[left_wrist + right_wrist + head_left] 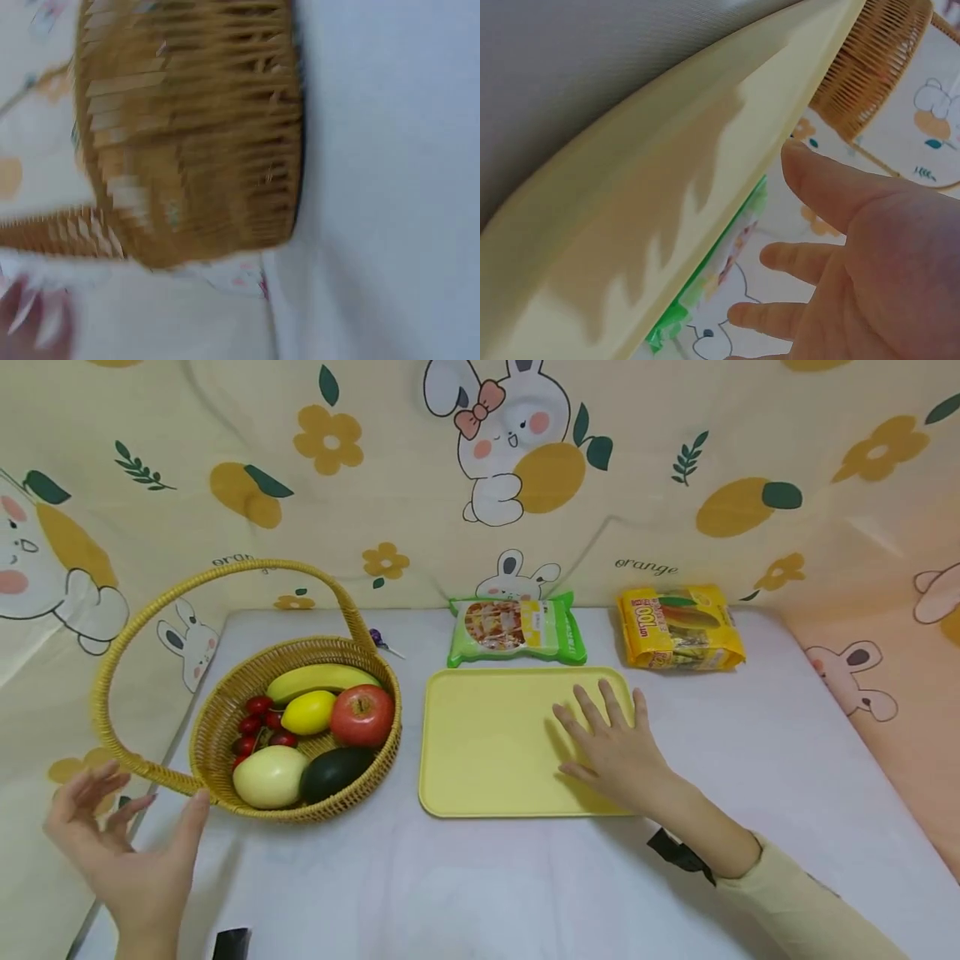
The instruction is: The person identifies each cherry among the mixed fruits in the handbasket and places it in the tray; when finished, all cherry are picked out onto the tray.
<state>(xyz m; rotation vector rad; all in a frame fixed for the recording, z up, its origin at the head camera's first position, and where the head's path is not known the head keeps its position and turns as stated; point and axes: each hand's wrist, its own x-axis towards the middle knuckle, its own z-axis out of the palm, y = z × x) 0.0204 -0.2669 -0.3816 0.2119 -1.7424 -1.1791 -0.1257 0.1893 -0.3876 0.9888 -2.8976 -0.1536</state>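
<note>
My left hand (131, 852) is raised at the near left of a wicker basket (390, 752), fingers loosely bent and thumb apart, with nothing held. Inside the basket are a banana (318, 681), a yellow lemon (309, 713), a red apple (362, 716), small dark red fruits (251, 727), a pale round fruit (270, 777) and a dark green oval fruit (337, 774). Fingers spread and holding nothing, my right hand (622, 756) hovers over the right part of a yellow tray (487, 743). Its shadow falls on the tray in the right wrist view. The left wrist view is blurred.
Behind the tray lies a green snack bag (517, 631). A yellow snack package (681, 628) sits at the back right. A purple lollipop (377, 639) lies behind the basket. The basket's tall handle (225, 570) leans out to the left. A printed cloth backs the white table.
</note>
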